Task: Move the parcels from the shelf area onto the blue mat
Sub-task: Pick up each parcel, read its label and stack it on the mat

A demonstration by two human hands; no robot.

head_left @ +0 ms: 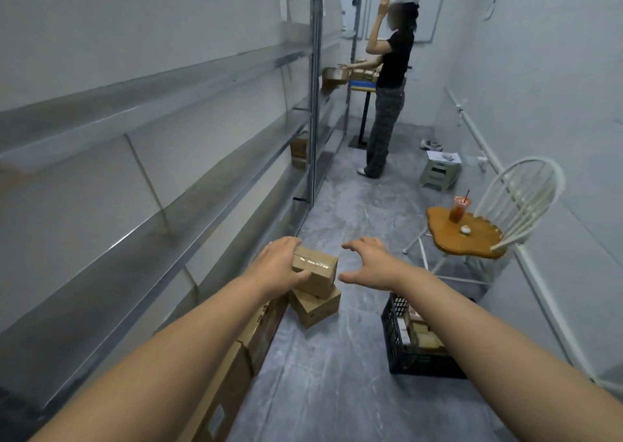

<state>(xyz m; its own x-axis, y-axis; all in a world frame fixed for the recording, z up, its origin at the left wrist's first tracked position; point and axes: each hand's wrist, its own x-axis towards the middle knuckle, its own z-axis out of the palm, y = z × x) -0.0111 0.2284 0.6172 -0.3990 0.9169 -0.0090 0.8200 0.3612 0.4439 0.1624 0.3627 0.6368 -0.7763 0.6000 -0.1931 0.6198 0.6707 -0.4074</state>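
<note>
Parcel [317,276] is gripped at its left end by the left hand [276,266]; the right hand [369,266], fingers spread, hovers just right.

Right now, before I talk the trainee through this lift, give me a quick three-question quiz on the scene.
1. True or false: the right hand grips the top box.
2. What stands on the seat of the chair? A) a drink cup with a straw B) a parcel C) a shoe
3. Fill the gap: the ____ hand grips the top box.

Key: 1 false, it is open and apart from the box. 2 A. 3 left hand.
</note>
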